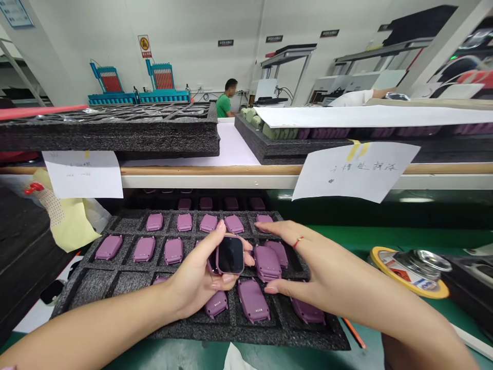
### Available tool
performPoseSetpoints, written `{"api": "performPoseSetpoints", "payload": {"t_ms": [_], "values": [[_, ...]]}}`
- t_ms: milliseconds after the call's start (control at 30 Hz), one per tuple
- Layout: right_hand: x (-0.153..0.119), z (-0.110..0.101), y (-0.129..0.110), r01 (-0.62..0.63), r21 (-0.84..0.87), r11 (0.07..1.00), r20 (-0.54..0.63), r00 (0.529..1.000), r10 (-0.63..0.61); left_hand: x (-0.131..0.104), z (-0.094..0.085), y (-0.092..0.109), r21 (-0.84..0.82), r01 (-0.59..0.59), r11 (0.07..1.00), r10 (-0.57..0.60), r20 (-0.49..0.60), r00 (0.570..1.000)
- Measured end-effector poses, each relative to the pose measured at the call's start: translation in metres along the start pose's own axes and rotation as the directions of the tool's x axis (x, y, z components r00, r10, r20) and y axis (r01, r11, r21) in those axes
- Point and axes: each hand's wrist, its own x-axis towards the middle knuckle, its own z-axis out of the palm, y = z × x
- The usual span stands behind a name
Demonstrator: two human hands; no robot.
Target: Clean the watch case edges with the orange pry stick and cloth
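My left hand (208, 267) is closed around a purple smartwatch case (231, 255), its dark screen facing up. Behind that case the edge of another purple one shows against my palm. My right hand (304, 252) is spread, thumb and fingers wide apart, around a purple watch case (268, 263) lying back side up. This case overlaps a second purple case (278, 253); whether my right thumb touches it I cannot tell. Beneath both hands is a black foam tray (127, 282), with purple watch cases in many of its compartments.
At the right lies a roll of yellow tape (410, 272) with a metal-topped container, near an orange pen (353, 333). A shelf above bears foam trays (108, 134) and hanging paper notes (356, 172). Yellow cloth (71, 221) hangs left. A person in green (224, 103) is farther back.
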Motion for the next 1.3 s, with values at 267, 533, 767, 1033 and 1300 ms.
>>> {"api": "performPoseSetpoints", "payload": {"t_ms": [267, 533, 767, 1033, 1300], "values": [[0.004, 0.019, -0.039, 0.285, 0.163, 0.945, -0.274, 0.933, -0.235, -0.002, 0.002, -0.002, -0.078, 0.072, 0.994, -0.064, 0.102, 0.993], [0.015, 0.023, -0.043, 0.393, 0.239, 0.888, -0.678, 0.722, -0.137, -0.002, -0.001, -0.002, -0.116, 0.091, 0.989, -0.076, 0.128, 0.989], [0.011, 0.031, -0.042, 0.322, 0.424, 0.847, -0.556, 0.83, -0.037, -0.003, 0.002, 0.0, -0.115, 0.05, 0.992, -0.033, 0.147, 0.989], [0.017, 0.038, -0.037, 0.335, 0.316, 0.888, -0.424, 0.887, -0.184, -0.005, 0.002, 0.002, -0.073, 0.038, 0.997, -0.029, 0.119, 0.992], [0.01, 0.031, -0.036, 0.337, 0.41, 0.848, -0.515, 0.853, -0.09, -0.004, 0.001, 0.002, -0.08, 0.036, 0.996, -0.02, 0.19, 0.982]]}}
